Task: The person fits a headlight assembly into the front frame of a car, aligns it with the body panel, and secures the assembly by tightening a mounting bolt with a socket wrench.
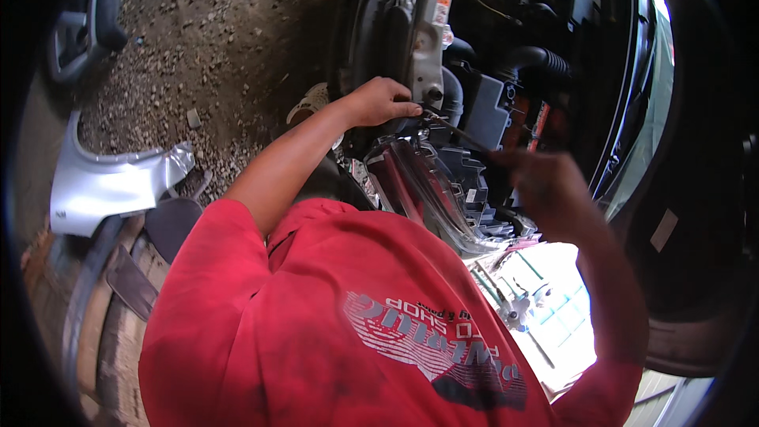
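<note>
My left hand [383, 103] rests at the front metal crossmember [427, 59] of an open engine bay. Its fingers are curled, and its thumb reaches the far end of a slim metal wrench [462, 134]. Whether anything small sits between those fingers is hidden. My right hand [553, 186], a little blurred and in shadow, is closed round the wrench's near end. Just below the wrench is a clear-lensed headlight [415, 194], with its black housing beside it.
A black ribbed hose [545, 61] and a grey box [486, 115] fill the bay. On the left, a silver fender [111, 190] lies by wooden boards on gravel [213, 39]. A dark raised panel [688, 190] stands at the right.
</note>
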Action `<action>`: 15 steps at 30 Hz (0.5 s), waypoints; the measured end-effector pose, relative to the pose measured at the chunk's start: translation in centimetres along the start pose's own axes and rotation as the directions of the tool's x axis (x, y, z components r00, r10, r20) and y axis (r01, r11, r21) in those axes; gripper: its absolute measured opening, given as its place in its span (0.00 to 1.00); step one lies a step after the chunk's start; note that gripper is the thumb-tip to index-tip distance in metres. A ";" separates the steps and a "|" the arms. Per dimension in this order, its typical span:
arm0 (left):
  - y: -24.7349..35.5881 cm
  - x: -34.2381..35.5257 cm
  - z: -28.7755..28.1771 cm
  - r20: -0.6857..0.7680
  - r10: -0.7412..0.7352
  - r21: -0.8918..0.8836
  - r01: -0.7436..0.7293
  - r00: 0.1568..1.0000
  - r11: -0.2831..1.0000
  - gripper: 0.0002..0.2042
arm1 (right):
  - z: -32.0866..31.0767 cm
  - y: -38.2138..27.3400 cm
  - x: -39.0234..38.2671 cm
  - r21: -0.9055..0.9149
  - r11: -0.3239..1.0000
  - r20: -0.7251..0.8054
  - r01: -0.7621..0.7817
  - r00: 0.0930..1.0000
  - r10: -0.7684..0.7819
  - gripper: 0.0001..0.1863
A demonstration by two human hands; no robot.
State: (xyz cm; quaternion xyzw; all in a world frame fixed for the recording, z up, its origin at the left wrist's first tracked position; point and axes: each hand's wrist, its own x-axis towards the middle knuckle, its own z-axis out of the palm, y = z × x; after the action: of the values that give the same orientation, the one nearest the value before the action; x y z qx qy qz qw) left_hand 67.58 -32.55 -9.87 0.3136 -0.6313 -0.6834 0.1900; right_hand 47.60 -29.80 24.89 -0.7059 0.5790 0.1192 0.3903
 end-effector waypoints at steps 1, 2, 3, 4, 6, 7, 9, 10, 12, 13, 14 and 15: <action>0.3 -0.4 0.2 -0.040 -0.049 -0.032 0.048 0.998 0.998 0.23 | -0.4 -3.5 0.7 -0.079 0.997 0.147 -0.003 0.989 0.015 0.22; 1.0 -0.7 0.1 -0.025 -0.149 -0.093 0.146 0.988 0.985 0.22 | 0.1 -6.0 1.2 -0.157 0.988 0.166 -0.007 0.986 0.033 0.23; 0.1 -0.9 1.0 -0.073 -0.124 -0.135 0.113 0.990 0.984 0.20 | 0.5 -5.6 1.2 -0.124 0.992 0.135 0.005 0.991 0.011 0.23; -0.8 -0.9 1.6 -0.113 -0.095 -0.165 0.075 0.989 0.983 0.19 | 0.7 -4.8 1.2 -0.085 0.996 0.093 0.013 0.996 -0.005 0.22; -0.6 -1.9 2.5 -0.198 -0.039 -0.096 0.020 0.979 0.995 0.18 | -0.2 -3.9 1.3 -0.004 0.989 0.061 -0.145 0.988 0.145 0.21; -0.5 -2.7 3.0 -0.189 -0.092 -0.155 0.063 0.978 0.986 0.20 | -0.3 -3.6 0.8 0.074 0.974 0.046 -0.215 0.976 0.212 0.20; -2.0 -3.8 4.8 -0.237 -0.078 -0.214 0.026 0.968 0.976 0.22 | 0.0 -2.4 0.0 0.267 0.908 0.025 -0.322 0.945 0.327 0.19; -2.4 -4.3 5.5 -0.234 -0.065 -0.247 0.006 0.970 0.969 0.22 | 0.4 -1.4 -0.6 0.379 0.848 0.024 -0.370 0.920 0.390 0.19; -3.1 -5.1 6.4 -0.108 -0.146 -0.445 0.084 0.983 0.892 0.26 | 0.2 0.1 -1.1 0.514 0.741 0.002 -0.432 0.865 0.502 0.20; -3.3 -5.6 7.0 -0.137 -0.113 -0.448 0.041 0.984 0.893 0.30 | -0.1 0.7 -1.6 0.550 0.715 -0.006 -0.432 0.854 0.520 0.20; -3.4 -6.2 7.7 -0.175 -0.086 -0.456 -0.003 0.981 0.890 0.34 | -0.6 1.2 -1.7 0.576 0.693 -0.009 -0.433 0.845 0.535 0.21; -3.3 -6.8 8.2 -0.155 -0.061 -0.433 -0.012 0.986 0.901 0.38 | -1.0 1.9 -2.2 0.585 0.690 -0.010 -0.426 0.847 0.531 0.21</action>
State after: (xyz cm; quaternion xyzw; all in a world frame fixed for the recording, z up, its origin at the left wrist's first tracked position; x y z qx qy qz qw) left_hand 67.51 -21.60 -11.82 0.3268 -0.4421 -0.7805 0.2977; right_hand 44.93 -28.93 26.15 -0.3903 0.7844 -0.0222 0.4816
